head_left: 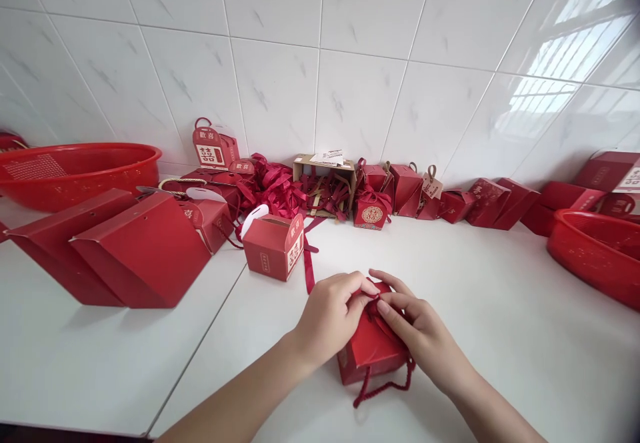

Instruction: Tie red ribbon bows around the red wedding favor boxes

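Observation:
A small red gift box lies on the white tabletop between my hands, with a dark red cord handle hanging off its near side. My left hand comes in from the left, thumb and index finger pinching dark red ribbon or cord on top of the box. From the right, my right hand pinches at the same spot, its thumb against the index finger and its other fingers extended. The fingers partly cover the ribbon, so its exact shape is hidden. Just beyond my left hand stands another red box with a rounded end flap.
Two large red boxes stand at the left, near a red plastic basket. Along the tiled wall are a heap of red ribbons, an open cardboard carton and several gift boxes. A second red basket sits at the right.

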{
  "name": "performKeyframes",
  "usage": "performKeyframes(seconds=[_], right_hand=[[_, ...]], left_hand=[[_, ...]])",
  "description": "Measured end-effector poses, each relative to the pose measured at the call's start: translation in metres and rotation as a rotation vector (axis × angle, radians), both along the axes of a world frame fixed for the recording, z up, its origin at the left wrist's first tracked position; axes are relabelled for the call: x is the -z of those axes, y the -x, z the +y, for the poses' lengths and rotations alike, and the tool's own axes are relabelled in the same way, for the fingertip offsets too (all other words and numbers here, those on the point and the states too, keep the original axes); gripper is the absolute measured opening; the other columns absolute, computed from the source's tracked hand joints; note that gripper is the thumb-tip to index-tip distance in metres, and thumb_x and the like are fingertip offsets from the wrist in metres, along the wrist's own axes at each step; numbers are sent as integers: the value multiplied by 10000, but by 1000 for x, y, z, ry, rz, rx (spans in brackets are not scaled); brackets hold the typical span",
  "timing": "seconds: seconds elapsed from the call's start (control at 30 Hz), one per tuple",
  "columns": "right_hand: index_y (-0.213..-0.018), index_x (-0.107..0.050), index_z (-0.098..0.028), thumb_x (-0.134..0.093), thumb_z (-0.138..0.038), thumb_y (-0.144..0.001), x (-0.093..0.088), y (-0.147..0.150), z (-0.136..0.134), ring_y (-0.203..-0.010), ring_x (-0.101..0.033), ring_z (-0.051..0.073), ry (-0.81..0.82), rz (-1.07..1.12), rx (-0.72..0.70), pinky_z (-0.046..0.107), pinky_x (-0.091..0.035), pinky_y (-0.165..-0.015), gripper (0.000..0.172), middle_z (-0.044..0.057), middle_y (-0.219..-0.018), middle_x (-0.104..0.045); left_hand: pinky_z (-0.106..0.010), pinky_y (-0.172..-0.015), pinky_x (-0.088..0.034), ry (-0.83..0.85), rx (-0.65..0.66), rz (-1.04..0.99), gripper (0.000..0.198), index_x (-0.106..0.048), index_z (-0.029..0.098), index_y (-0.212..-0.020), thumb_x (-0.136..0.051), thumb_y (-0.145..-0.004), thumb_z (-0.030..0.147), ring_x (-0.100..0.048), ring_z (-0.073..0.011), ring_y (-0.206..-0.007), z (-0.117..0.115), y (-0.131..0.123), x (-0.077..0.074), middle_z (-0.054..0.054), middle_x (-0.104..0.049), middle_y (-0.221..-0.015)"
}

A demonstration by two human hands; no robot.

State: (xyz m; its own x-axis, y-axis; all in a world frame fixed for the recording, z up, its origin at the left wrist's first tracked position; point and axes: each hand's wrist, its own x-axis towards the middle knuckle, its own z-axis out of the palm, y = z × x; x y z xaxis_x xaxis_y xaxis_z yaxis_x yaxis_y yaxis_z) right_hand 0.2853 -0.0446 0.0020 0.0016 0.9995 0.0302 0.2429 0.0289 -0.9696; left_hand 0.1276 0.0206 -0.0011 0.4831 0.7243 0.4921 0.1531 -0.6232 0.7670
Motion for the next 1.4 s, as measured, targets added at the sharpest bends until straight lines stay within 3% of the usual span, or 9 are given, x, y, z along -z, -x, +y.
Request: performKeyframes(seconds=[0.17, 0.3, 0.4, 0.57, 0.7, 1.03, 1.17, 1.27, 1.4], right_hand=[[-924, -760, -288, -571, -497, -900, 9, 4, 6, -1411, -323, 282, -18, 223, 79, 405, -421, -1060, 283, 11, -1534, -335], [-940, -764, -276, -602, -520, -872, 13, 5, 8, -1419, -301, 286, -54, 216, 118, 407, -428, -1053, 301, 49, -1488, -393], [-940, -767, -267, -596, -554, -859, 9, 4, 8, -1394, -341, 302, -47, 173, 105, 417, -447, -1027, 344, 58, -1482, -403], [-874, -748, -237, -479, -553, -913, 1, -10, 8, -1277, -475, 298, -77, -42, 156, 463, -401, -1032, 417, 84, -1331, -575], [-981, -671, -255, -527, -410, -895, -6, -23, 9, -931, -632, 235, -129, -334, 127, 419, -467, -836, 229, 47, -1049, -702], [-914, -665, -253, -491, -216, -904, -23, -22, -13, -686, -598, 186, -407, -790, 56, 350, -489, -669, 178, 12, -774, -686], [-983, -646, -253, -496, -285, -924, -39, -16, -28, -619, -582, 178, -358, -837, -41, 309, -491, -578, 164, 16, -709, -656], [-1043, -639, -252, -519, -413, -925, -51, -15, -21, -591, -574, 157, -257, -784, -93, 285, -494, -544, 232, 21, -741, -651], [-1211, -605, -229, -535, -516, -899, -61, -20, 8, -735, -636, 177, -227, -653, -90, 307, -533, -623, 430, 77, -990, -682]], left_hand=[[-241, -600, -470, 123, -92, -43, 117, -551, 200, -949, -615, -852, 220, -547, -105, -615, 11, -1, -2, -2, -650, -845], [-313, -825, -486, 77, -13, 5, 71, -628, 184, -823, -630, -848, 251, -601, -182, -921, 10, 2, -4, -46, -646, -913], [-339, -903, -472, 136, -18, 0, 59, -696, 192, -774, -676, -816, 228, -604, -200, -996, 10, 4, -4, -51, -685, -940], [-322, -893, -481, 224, 42, 29, 69, -740, 205, -746, -696, -797, 188, -632, -190, -957, 15, 7, -9, -37, -730, -891], [-315, -880, -490, 228, 95, 75, 72, -743, 202, -809, -682, -795, 167, -643, -189, -953, 14, 13, -17, -37, -731, -935], [-317, -866, -493, 97, 102, 119, 100, -697, 208, -847, -606, -855, 165, -620, -183, -947, 8, 17, -14, -27, -693, -898], [-333, -865, -497, 100, 130, 149, 112, -679, 215, -844, -589, -862, 151, -619, -189, -951, 10, 19, -17, -27, -688, -915], [-335, -879, -491, 97, 148, 170, 109, -675, 218, -852, -589, -867, 154, -615, -188, -964, 10, 20, -20, -28, -677, -930], [-326, -891, -488, 74, 130, 183, 141, -689, 225, -882, -581, -868, 135, -606, -182, -976, 7, 21, -26, -37, -656, -951]])
